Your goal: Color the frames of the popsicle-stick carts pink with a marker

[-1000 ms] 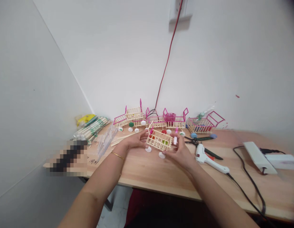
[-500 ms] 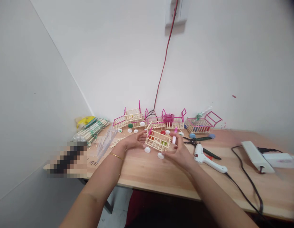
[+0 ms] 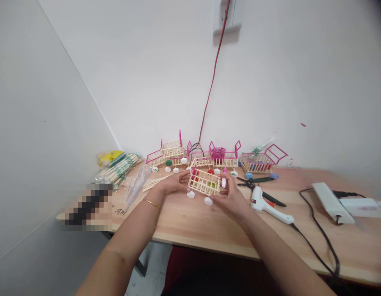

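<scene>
A small toy shopping cart (image 3: 204,183), built of pale wooden sticks with white disc wheels, is tilted between my two hands. My left hand (image 3: 177,182) curls its fingers at the cart's left end. At the right end, my right hand (image 3: 232,196) has its thumb low by a white wheel and its other fingers higher up. Red and green pieces show through the slats. Just behind my right fingers is a small pink-and-white item (image 3: 224,182), partly hidden. The far sides of both grips are out of sight.
Several similar carts with magenta trim (image 3: 225,158) line the wall. To the right lie pliers (image 3: 272,198), a white glue gun (image 3: 272,209) with its cord and a white power strip (image 3: 332,203). Bundled sticks (image 3: 121,169) and clear plastic strips (image 3: 137,185) lie left.
Very little differs. Both hands stay at the cart, and my right fingers sit slightly lower and nearer its right end than before.
</scene>
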The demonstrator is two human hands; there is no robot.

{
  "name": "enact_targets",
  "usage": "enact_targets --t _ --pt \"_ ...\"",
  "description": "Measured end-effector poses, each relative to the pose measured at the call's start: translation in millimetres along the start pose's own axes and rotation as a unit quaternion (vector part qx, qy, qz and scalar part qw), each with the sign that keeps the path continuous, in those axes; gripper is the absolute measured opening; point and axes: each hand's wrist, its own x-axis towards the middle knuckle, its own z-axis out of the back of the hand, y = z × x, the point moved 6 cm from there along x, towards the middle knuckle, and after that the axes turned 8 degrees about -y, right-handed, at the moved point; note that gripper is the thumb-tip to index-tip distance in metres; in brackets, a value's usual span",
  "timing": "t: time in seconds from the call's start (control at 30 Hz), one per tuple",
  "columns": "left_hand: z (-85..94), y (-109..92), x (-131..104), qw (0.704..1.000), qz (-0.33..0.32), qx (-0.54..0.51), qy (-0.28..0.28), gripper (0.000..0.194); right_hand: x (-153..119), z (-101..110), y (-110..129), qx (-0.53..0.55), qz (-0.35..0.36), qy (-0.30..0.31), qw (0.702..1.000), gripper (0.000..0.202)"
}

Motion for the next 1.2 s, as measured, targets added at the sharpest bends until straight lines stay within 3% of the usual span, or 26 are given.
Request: enact_targets --t 0.17,0.37,0.87,1.2 --pt "-5.2 0.9 1.8 1.000 -0.012 -0.016 -0.005 0.089 -0.1 2.1 2.4 -0.033 0.010 -0.017 0.999 0.073" --pt "-12.7 -2.2 2.4 0.999 -0.026 -0.015 -0.014 0.081 -0.2 1.5 2.8 -0.012 0.009 -0.011 1.000 0.070" --pt "-11.0 -2.1 2.8 0.999 -0.032 -0.012 -0.037 0.079 3.6 -4.7 -5.1 0.000 0.023 -0.007 1.000 0.069" --pt "-8.3 2.0 6.5 0.998 -0.041 0.009 -0.052 0.084 3.7 3.1 1.2 -0.087 0.019 -0.055 0.995 0.060"
